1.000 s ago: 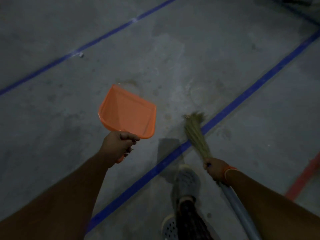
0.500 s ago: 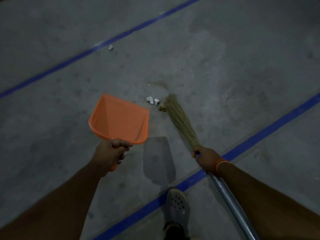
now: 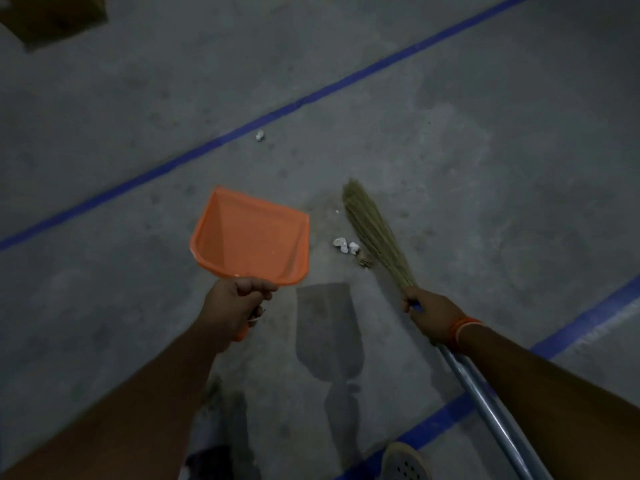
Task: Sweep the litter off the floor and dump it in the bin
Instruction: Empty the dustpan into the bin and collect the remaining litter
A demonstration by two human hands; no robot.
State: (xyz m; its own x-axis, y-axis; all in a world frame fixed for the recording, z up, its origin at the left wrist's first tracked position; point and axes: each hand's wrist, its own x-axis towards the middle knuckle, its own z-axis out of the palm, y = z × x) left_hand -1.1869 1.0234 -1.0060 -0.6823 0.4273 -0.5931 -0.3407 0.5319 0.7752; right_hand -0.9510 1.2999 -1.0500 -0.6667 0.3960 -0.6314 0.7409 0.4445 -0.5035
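My left hand (image 3: 237,301) grips the handle of an orange dustpan (image 3: 252,239), held above the grey floor with its mouth pointing away from me. My right hand (image 3: 431,313) grips a broom with straw bristles (image 3: 372,228) and a metal shaft (image 3: 485,403). The bristles reach the floor to the right of the pan. Two small white scraps of litter (image 3: 344,244) and a brownish scrap (image 3: 364,260) lie just left of the bristles, between broom and pan. Another white scrap (image 3: 259,135) lies farther off, beside a blue floor line. No bin is in view.
Blue tape lines cross the concrete floor: one far line (image 3: 311,97) and one near line (image 3: 568,336). My shoe (image 3: 403,462) stands at the bottom edge. A dark brown object (image 3: 52,19) sits at the top left corner.
I have stepped forward past the near blue line. The litter now lies closer, beside the broom's bristles. The broom has swung beyond the scraps, and the dustpan stays raised in my left hand.
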